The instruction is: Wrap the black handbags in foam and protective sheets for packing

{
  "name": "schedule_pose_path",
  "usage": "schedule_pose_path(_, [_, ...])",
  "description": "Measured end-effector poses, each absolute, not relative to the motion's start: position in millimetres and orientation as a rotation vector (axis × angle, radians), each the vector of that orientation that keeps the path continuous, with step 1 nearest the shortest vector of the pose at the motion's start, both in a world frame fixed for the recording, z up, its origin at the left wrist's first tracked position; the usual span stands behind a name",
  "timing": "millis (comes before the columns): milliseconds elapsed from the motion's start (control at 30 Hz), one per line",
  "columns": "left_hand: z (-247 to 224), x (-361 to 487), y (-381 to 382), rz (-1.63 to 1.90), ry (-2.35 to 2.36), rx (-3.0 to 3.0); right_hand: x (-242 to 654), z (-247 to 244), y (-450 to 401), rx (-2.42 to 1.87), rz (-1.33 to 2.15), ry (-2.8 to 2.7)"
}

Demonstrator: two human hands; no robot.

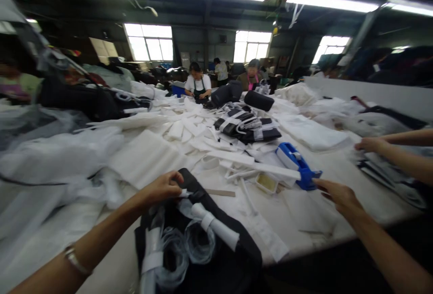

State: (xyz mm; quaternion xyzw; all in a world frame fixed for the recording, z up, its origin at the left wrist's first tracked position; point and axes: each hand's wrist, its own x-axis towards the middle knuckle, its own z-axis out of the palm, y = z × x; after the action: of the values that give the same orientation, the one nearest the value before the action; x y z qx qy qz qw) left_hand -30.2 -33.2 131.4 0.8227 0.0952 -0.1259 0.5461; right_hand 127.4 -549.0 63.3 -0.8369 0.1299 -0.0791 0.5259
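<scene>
My left hand (165, 186) is closed in a pinch on a bit of white wrapping (184, 193) at the upper part of a black padded bag (233, 222). On the bag lie coils of clear plastic-wrapped cord or tubing (200, 242) and white-wrapped rolls (221, 231) with bands around them. My right hand (340, 197) reaches in from the right, fingers stretched out, their tips at the end of a blue tape dispenser (294, 158). Whether tape lies between these fingertips is too small to tell. A long white strip (277, 170) runs up against the dispenser.
White foam sheets (145, 156) and scraps cover much of the table. Banded black bundles (248, 125) lie beyond, near a small clear tub (266, 183). At right, another person's hands (370, 144) are over folded grey material (389, 176). Co-workers (199, 84) sit across the table.
</scene>
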Motion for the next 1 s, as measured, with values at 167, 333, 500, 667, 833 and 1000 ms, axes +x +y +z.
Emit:
schedule_pose_path(167, [128.9,-32.6,-34.3,-0.263,0.261,1.927,95.2,110.4,-419.3,-1.663,0.137,0.077])
schedule_pose_path(333, [126.1,-37.7,-33.3,-0.222,0.239,1.930,17.4,149.1,-276.1,-1.459,0.537,-0.319])
schedule_pose_path(500, [122.1,-40.6,-29.4,-0.194,0.190,1.930,-1.3,131.0,-213.0,-1.355,0.731,-0.322])
schedule_pose_path(667, [117.2,-41.1,-29.1,-0.165,0.194,1.933,5.9,113.1,-204.5,-1.375,0.760,-0.198])
schedule_pose_path(833, [119.8,-42.5,-34.5,-0.163,0.210,1.967,4.8,107.3,-199.9,-1.432,0.782,-0.061])
schedule_pose_path(1000, [122.8,-43.9,-38.8,-0.145,0.204,2.071,5.9,100.6,-196.2,-1.501,0.881,-0.038])
